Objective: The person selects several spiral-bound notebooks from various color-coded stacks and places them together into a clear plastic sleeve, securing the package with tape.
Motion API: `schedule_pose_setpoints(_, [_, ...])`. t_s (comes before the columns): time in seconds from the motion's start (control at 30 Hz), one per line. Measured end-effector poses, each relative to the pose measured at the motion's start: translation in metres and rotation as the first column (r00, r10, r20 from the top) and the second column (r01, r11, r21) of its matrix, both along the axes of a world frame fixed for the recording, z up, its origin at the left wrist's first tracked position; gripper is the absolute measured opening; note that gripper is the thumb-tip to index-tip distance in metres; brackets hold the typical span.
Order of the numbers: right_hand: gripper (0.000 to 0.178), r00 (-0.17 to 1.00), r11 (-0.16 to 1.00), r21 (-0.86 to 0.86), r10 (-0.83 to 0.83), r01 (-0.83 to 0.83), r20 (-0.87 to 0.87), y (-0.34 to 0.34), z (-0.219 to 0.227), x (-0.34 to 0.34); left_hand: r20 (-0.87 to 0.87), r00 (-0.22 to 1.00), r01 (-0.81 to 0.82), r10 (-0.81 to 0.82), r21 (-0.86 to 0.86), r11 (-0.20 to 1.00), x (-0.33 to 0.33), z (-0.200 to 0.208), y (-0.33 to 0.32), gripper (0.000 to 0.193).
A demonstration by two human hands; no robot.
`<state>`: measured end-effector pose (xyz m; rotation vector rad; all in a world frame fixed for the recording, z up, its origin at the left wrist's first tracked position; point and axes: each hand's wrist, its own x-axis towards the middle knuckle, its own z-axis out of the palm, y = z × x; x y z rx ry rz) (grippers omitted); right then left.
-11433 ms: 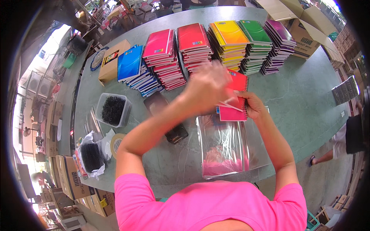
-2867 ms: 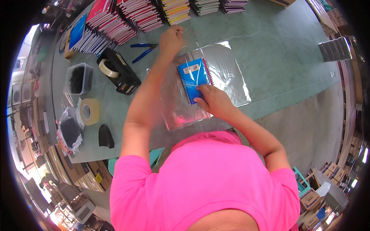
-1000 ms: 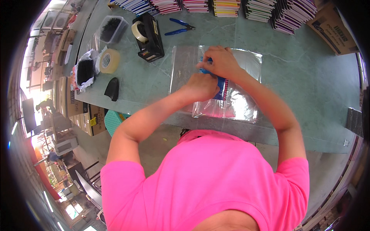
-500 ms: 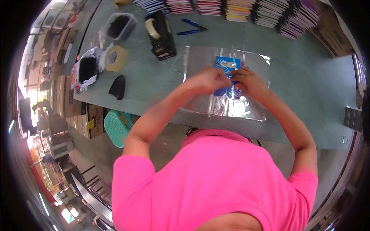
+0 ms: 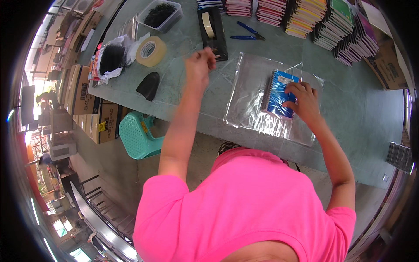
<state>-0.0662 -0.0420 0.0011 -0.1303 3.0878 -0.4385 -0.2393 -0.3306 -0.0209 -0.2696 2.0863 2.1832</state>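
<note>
A small blue spiral notebook (image 5: 277, 101) lies on clear plastic sheets (image 5: 248, 100), its wire binding along the left side. My right hand (image 5: 305, 101) rests on the notebook's right part, thumb and fingers apart on the cover. Beside the front end of a black tape dispenser (image 5: 221, 49) is my left hand (image 5: 200, 66), its fingers curled together. Whatever may be between those fingertips is too small to make out. A roll of tape (image 5: 208, 25) sits in the dispenser.
Stacks of notebooks (image 5: 305, 19) line the far edge, with a cardboard box (image 5: 386, 65) at right. Blue-handled cutters (image 5: 246, 37), a large tape roll (image 5: 150, 51), a plastic tub (image 5: 174, 19) and a black curved piece (image 5: 149, 86) lie around. A turquoise stool (image 5: 135, 135) stands below.
My left hand has left the notebook and moved left and away from me to the tape dispenser. My right hand stays at the notebook. The whole view has shifted.
</note>
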Motion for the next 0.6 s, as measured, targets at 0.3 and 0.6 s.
schedule_pose_setpoints(0.3, [0.098,0.978,0.964,-0.179,-0.178,0.196,0.111,0.007,-0.019,0.006,0.076,0.706,0.417,-0.704,-0.848,0.327,-0.006,0.036,0.029,0.021])
schedule_pose_setpoints(0.6, [0.1,0.981,0.951,-0.246,-0.166,0.185,0.097,0.008,-0.022,0.008,0.26,0.345,0.56,-0.902,-0.828,-0.025,0.065,0.032,0.175,0.049])
